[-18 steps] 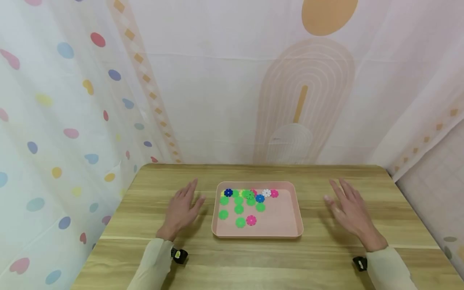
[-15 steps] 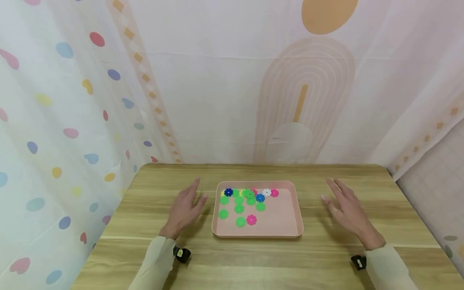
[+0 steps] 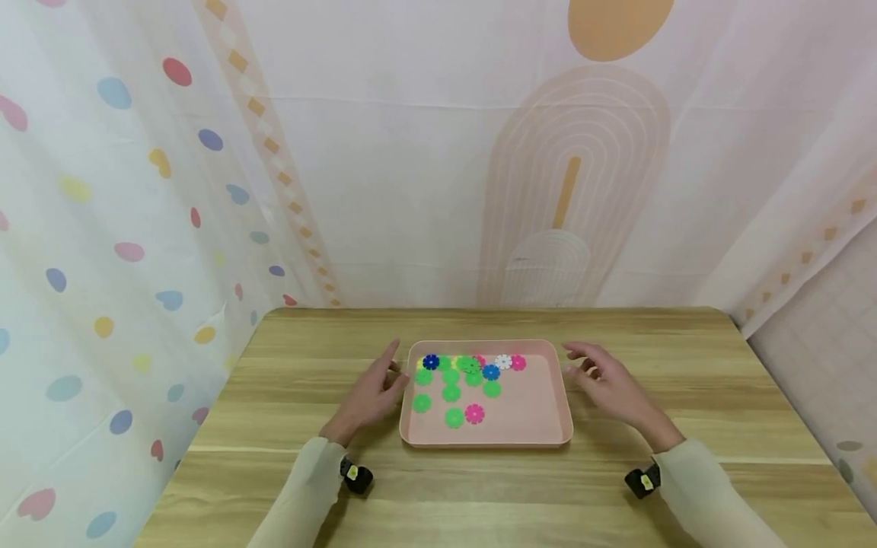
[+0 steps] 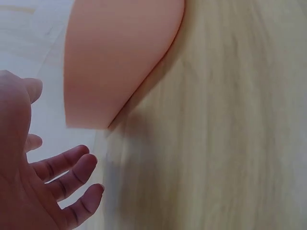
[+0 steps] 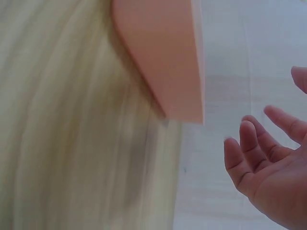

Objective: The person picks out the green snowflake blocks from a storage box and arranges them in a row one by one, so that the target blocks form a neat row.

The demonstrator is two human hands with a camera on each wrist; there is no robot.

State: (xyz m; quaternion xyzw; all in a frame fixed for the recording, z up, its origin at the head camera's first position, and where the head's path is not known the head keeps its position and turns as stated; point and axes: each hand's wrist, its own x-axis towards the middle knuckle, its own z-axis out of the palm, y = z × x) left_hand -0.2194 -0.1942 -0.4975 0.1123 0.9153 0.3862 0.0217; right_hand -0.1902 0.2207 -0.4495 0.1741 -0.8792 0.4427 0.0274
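A shallow pink tray (image 3: 527,426) lies on the table between the two hands. Inside it are several flower-shaped plastic discs: mostly green ones (image 3: 451,393), a dark blue one (image 3: 431,362), a blue one (image 3: 491,372), a white one (image 3: 503,362) and pink ones (image 3: 475,414). My left hand (image 3: 372,394) is close by the tray's left side, its fingers loosely bent and holding nothing. Beside the right side is my right hand (image 3: 613,387), likewise relaxed with nothing in it. Both wrist views show the tray's outer wall (image 4: 115,52) with a gap before the fingers.
The wooden table (image 3: 479,495) extends around the tray on all sides. Behind its far edge hangs a patterned curtain (image 3: 411,190), which also runs along the left. Each wrist carries a small black device (image 3: 357,478).
Both hands have moved inward toward the tray, the left one rightward and the right one leftward. Their fingers are more bent now. The tray and discs have stayed in place.
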